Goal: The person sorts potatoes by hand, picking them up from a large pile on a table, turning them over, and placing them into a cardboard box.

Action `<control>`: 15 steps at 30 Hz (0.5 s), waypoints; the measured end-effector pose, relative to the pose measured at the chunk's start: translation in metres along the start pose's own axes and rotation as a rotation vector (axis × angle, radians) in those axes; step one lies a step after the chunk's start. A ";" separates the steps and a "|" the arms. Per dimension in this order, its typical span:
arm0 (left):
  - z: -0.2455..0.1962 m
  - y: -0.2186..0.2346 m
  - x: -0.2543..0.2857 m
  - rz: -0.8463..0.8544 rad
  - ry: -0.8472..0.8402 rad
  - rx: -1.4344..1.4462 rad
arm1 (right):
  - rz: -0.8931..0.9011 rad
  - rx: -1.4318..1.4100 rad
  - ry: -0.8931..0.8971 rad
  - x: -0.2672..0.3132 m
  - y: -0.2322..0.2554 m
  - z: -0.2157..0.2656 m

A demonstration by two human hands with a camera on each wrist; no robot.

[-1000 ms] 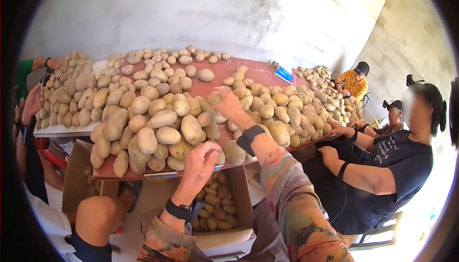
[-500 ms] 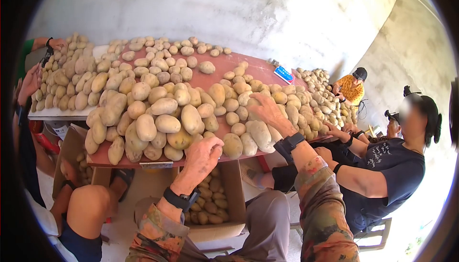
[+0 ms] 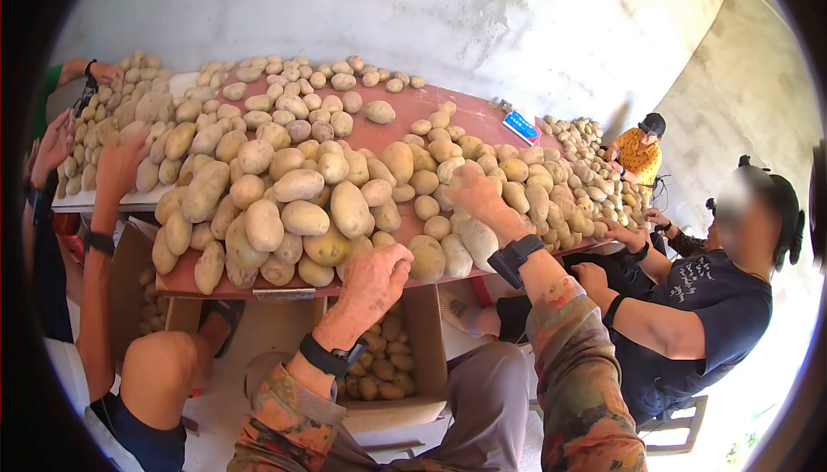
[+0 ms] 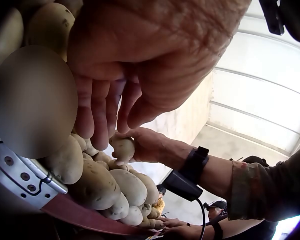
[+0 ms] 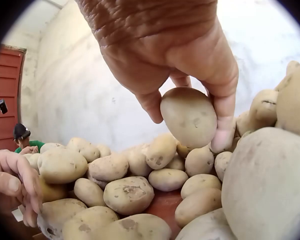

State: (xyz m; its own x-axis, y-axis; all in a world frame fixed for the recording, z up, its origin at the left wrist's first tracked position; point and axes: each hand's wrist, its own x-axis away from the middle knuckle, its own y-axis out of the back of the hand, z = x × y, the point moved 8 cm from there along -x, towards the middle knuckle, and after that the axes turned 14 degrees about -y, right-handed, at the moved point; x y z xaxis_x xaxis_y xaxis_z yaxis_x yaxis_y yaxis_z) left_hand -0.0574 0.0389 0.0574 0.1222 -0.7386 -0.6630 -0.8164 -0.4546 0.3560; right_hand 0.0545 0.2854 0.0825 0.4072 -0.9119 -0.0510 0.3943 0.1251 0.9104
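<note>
My right hand [image 3: 484, 201] is over the middle of the potatoes on the table. In the right wrist view its thumb and fingers pinch a single rounded potato [image 5: 189, 117], raised above others. My left hand [image 3: 366, 293] hovers at the table's front edge, beside the large potatoes [image 3: 327, 248] of the left heap. Seen from the left wrist, its fingers [image 4: 100, 120] bend loosely with nothing between them. A few big pale potatoes [image 3: 426, 258] lie along the edge between my two hands.
The red tabletop [image 3: 405, 110] carries heaped potatoes across its length. Below the edge stands a cardboard box [image 3: 426, 343] of potatoes. A blue box [image 3: 520, 127] lies farther back. Another person's hand [image 3: 121, 162] reaches in at left; a person in dark clothes [image 3: 689, 300] sits at right.
My right hand has moved rightward from beside the left heap to the right-hand potatoes, and now holds a potato there. My left hand stays near the edge. A neighbour's arm has come in at left.
</note>
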 end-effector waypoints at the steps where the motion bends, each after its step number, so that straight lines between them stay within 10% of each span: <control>1: 0.001 0.000 0.000 0.003 -0.002 -0.003 | 0.005 0.126 -0.024 0.010 -0.002 0.011; 6: 0.003 0.001 0.000 0.023 0.016 -0.036 | 0.075 0.504 0.050 0.029 -0.028 0.024; 15: 0.000 0.003 0.002 0.040 0.024 -0.081 | 0.081 0.256 0.074 0.022 -0.008 0.020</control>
State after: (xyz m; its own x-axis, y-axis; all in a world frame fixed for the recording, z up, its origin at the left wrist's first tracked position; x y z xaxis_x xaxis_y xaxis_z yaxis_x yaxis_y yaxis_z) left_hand -0.0595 0.0359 0.0577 0.1051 -0.7682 -0.6316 -0.7727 -0.4629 0.4344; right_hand 0.0443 0.2562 0.0820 0.4917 -0.8708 0.0049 0.1410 0.0852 0.9863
